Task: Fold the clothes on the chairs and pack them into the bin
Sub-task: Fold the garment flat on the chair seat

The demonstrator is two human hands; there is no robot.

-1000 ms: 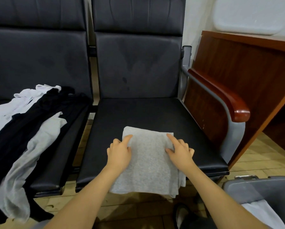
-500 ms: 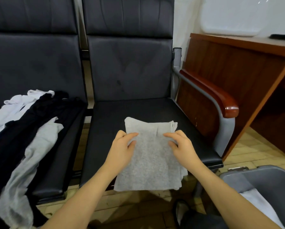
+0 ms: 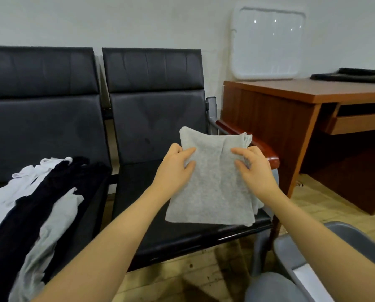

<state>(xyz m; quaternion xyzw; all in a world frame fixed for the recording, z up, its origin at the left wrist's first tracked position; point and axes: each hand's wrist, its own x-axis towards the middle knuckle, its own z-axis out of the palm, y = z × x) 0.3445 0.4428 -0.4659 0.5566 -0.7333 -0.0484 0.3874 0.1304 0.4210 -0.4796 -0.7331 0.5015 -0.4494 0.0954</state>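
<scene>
A person holds a folded grey garment above the seat of the right black chair, lifted off the cushion. The left hand pinches the garment's left edge, thumb on top and fingers curled onto the fabric; the right hand grips the right edge the same way. On the left black chair lies an unfolded heap of white, black and grey clothes, draping over the seat's front edge. The grey bin sits at lower right, beside the chair. A wooden desk stands beyond the red armrest, its surface bearing a dark item.
</scene>
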